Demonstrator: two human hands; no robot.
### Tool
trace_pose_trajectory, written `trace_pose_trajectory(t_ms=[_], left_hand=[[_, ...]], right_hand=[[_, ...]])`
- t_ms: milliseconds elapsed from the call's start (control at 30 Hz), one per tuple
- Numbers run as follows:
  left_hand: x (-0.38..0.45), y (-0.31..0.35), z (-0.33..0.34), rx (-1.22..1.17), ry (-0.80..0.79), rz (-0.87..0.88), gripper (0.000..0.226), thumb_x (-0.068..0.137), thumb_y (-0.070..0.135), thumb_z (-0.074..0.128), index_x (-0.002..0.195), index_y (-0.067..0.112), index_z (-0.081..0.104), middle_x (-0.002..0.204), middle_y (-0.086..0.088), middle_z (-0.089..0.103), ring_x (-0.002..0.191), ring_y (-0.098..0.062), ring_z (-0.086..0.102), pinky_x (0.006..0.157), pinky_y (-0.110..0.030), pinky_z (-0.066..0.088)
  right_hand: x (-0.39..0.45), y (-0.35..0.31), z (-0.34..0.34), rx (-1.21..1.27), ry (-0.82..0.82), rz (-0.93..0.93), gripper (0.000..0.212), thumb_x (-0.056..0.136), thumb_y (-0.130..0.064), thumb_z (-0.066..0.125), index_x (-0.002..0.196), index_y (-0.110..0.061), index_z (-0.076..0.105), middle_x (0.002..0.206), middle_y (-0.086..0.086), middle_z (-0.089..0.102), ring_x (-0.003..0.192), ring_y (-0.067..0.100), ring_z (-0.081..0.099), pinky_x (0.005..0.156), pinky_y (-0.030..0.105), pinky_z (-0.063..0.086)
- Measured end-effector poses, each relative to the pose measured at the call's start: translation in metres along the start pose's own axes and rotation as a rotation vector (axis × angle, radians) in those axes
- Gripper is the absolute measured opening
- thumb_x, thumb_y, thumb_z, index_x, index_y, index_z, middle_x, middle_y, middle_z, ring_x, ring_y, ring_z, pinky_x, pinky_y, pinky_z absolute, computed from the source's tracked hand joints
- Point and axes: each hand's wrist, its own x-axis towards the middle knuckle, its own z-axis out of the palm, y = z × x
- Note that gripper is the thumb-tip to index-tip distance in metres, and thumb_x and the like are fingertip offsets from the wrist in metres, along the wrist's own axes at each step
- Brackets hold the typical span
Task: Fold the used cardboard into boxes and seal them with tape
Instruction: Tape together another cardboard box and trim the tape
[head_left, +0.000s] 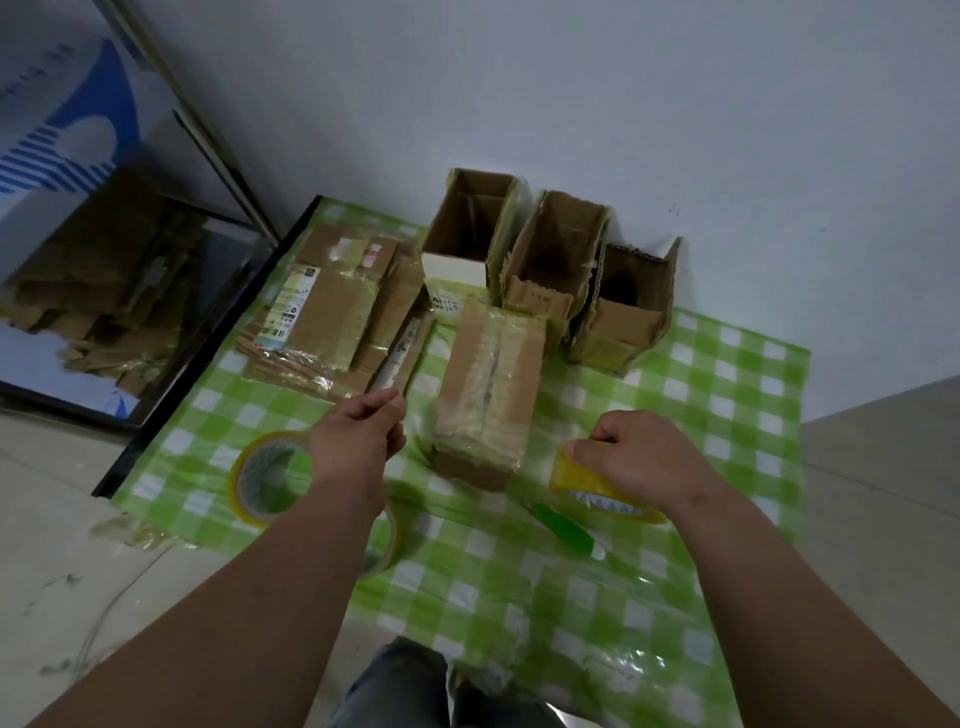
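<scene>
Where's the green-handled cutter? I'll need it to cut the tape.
In the head view the green-handled cutter lies on the checked cloth, right of centre, just below the tape roll gripped by the right hand.

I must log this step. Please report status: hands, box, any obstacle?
Right hand grips tape roll. Left hand pinches tape end. Sealed box lies between hands. Green cutter nearby, nothing blocking.

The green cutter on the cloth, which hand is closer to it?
Right. The right hand, gripping a tape roll, is just above the green cutter; the left hand is farther left.
</scene>
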Motion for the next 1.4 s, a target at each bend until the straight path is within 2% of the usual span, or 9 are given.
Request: trace_pose_trajectory(t_ms=[167,300,533,633,800,1000,1100,1300,1400], left_hand=[[0.003,-0.005,0.000,0.038,0.001,-0.004,0.011,0.087,0.004,0.071,0.092,0.013,0.071,0.074,-0.003,0.064,0.060,-0.010,0.055,0.060,-0.021,0.053],[0.003,-0.012,0.002,0.090,0.000,-0.019,0.012,0.088,0.003,0.070,0.098,0.008,0.070,0.075,-0.004,0.064,0.061,-0.011,0.055,0.061,-0.022,0.054],[0.009,-0.019,0.011,0.358,-0.025,-0.026,0.022,0.088,0.014,0.072,0.110,0.012,0.070,0.081,-0.001,0.065,0.063,-0.014,0.056,0.076,-0.037,0.058],[0.007,-0.018,0.014,0.497,-0.055,0.001,0.031,0.087,0.020,0.072,0.117,0.012,0.069,0.079,0.003,0.063,0.061,-0.014,0.054,0.086,-0.044,0.058],[0.004,-0.014,0.020,0.643,-0.069,0.029,0.048,0.088,0.025,0.071,0.134,0.019,0.057,0.114,-0.001,0.054,0.067,-0.010,0.051,0.088,-0.044,0.057],[0.009,-0.013,0.020,0.845,-0.076,0.076,0.028,0.082,0.029,0.076,0.102,0.023,0.056,0.118,-0.010,0.058,0.076,-0.020,0.054,0.068,-0.027,0.042],[0.006,-0.011,0.023,0.844,-0.152,0.162,0.009,0.090,0.012,0.063,0.094,0.021,0.065,0.098,-0.002,0.067,0.081,-0.019,0.058,0.056,-0.023,0.037],[-0.003,-0.005,0.019,0.861,-0.224,0.221,0.021,0.097,0.015,0.052,0.103,0.019,0.071,0.086,0.000,0.067,0.069,-0.012,0.056,0.056,-0.024,0.038],[-0.007,-0.003,0.013,0.821,-0.274,0.232,0.022,0.096,0.031,0.058,0.109,0.018,0.070,0.095,0.002,0.068,0.085,-0.014,0.061,0.072,-0.025,0.042]], right_hand=[[0.004,-0.001,0.007,-0.056,-0.017,0.047,0.026,0.088,-0.054,0.058,0.075,-0.031,0.053,0.086,-0.007,0.057,0.093,0.022,0.058,0.085,0.040,0.048],[0.007,-0.001,0.014,-0.169,0.001,0.087,0.025,0.089,-0.055,0.052,0.085,-0.031,0.057,0.095,-0.006,0.061,0.096,0.019,0.057,0.098,0.042,0.041],[0.014,-0.003,0.028,-0.349,0.014,0.118,0.048,0.091,-0.070,0.036,0.076,-0.028,0.053,0.085,-0.007,0.057,0.101,0.019,0.057,0.103,0.047,0.027],[0.016,-0.007,0.035,-0.385,0.050,0.106,0.049,0.091,-0.070,0.034,0.084,-0.027,0.055,0.093,-0.005,0.062,0.103,0.019,0.059,0.102,0.046,0.026],[0.016,-0.013,0.039,-0.415,0.133,0.089,0.042,0.092,-0.066,0.037,0.079,-0.027,0.049,0.088,-0.005,0.063,0.094,0.019,0.061,0.097,0.043,0.026],[0.014,-0.016,0.049,-0.383,0.304,0.020,0.035,0.089,-0.050,0.051,0.110,-0.023,0.053,0.105,-0.004,0.063,0.102,0.022,0.060,0.105,0.045,0.021],[0.012,-0.018,0.058,-0.360,0.329,-0.093,0.015,0.090,-0.033,0.054,0.102,-0.025,0.056,0.116,-0.004,0.053,0.110,0.023,0.051,0.110,0.050,0.014],[0.004,-0.020,0.066,-0.377,0.337,-0.175,0.026,0.082,-0.033,0.048,0.087,-0.027,0.074,0.133,-0.003,0.055,0.124,0.024,0.043,0.108,0.050,0.005],[0.000,-0.025,0.063,-0.396,0.243,-0.204,0.028,0.083,-0.038,0.050,0.094,-0.028,0.073,0.145,-0.006,0.046,0.132,0.021,0.036,0.110,0.048,-0.001]])
